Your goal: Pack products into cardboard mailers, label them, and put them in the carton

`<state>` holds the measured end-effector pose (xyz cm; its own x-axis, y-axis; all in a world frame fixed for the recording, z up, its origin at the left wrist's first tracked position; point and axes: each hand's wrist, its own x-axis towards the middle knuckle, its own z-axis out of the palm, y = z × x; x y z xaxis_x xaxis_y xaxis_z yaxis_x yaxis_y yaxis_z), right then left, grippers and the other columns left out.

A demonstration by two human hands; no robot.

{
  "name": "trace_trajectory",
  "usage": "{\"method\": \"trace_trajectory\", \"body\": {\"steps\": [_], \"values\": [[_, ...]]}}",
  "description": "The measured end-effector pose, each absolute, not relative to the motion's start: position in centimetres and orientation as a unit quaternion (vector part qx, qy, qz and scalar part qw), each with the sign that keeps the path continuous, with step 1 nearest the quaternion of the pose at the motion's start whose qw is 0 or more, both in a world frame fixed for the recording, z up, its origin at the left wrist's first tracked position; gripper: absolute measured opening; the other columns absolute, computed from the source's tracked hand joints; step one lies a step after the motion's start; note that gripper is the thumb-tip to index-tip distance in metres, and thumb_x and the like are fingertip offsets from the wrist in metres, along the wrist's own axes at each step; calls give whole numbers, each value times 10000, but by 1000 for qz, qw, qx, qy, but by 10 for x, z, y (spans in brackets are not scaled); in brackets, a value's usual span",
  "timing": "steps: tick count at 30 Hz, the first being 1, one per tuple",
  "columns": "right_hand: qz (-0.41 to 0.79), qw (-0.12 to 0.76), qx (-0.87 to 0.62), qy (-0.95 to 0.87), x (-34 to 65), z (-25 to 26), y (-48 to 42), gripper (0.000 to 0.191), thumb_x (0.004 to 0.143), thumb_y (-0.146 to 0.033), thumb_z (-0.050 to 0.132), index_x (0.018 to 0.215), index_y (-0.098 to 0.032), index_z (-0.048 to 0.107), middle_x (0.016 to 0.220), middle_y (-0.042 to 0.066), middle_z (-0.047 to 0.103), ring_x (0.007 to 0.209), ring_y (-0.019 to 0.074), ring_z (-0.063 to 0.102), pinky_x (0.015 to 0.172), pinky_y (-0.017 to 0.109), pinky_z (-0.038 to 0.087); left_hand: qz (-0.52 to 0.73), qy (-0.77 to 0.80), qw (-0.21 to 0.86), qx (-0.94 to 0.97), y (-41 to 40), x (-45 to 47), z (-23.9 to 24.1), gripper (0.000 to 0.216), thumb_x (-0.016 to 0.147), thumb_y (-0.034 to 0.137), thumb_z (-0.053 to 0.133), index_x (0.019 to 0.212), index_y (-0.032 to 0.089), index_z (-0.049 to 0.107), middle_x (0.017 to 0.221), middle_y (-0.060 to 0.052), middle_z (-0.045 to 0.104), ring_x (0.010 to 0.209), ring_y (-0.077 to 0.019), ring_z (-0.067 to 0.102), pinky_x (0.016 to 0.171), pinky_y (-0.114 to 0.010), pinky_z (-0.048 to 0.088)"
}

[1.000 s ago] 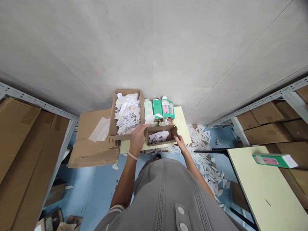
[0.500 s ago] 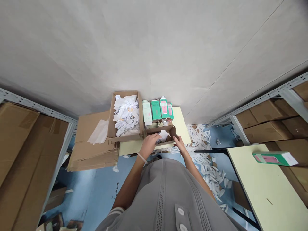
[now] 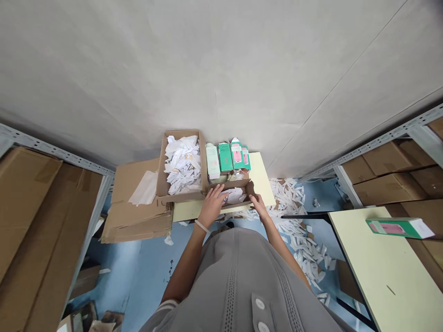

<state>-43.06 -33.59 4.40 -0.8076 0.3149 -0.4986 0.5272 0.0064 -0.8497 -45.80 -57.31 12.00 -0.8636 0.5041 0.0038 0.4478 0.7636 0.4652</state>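
Observation:
My left hand lies with fingers spread over the near left edge of a small brown cardboard box that holds crumpled white paper. My right hand grips the near right corner of that same box. The box sits on a pale yellow table. Behind it stand several green and pink product cartons. To the left is a larger open cardboard box filled with white paper scraps.
Flattened cardboard sheets lie left of the table. White paper strips litter the blue floor at right. A second yellow table carries a green and pink carton. Metal shelves with cardboard boxes stand on both sides.
My left hand, which held a white paper near the big box a second ago, came down to the small box and now rests open on its paper. The right hand stayed put.

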Motion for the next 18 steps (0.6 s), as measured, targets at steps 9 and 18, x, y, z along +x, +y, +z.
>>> {"method": "trace_trajectory", "body": {"steps": [9, 18], "values": [[-642, 78, 304, 699, -427, 44, -338, 415, 693, -543, 617, 963, -240, 533, 1080, 54, 612, 990, 220, 575, 677, 275, 505, 298, 949, 20, 103, -588, -424, 117, 507, 915, 244, 424, 1419, 227, 377, 1508, -119, 356, 1386, -281, 336, 1098, -478, 331], [-646, 76, 300, 698, -425, 40, -338, 427, 689, -532, 620, 989, -239, 540, 1056, 43, 612, 975, 212, 579, 693, 281, 508, 473, 843, 178, -184, -592, -419, 56, 684, 923, 507, 374, 1437, 76, 242, 1452, -252, 387, 1356, -289, 396, 1065, -398, 378]]}}
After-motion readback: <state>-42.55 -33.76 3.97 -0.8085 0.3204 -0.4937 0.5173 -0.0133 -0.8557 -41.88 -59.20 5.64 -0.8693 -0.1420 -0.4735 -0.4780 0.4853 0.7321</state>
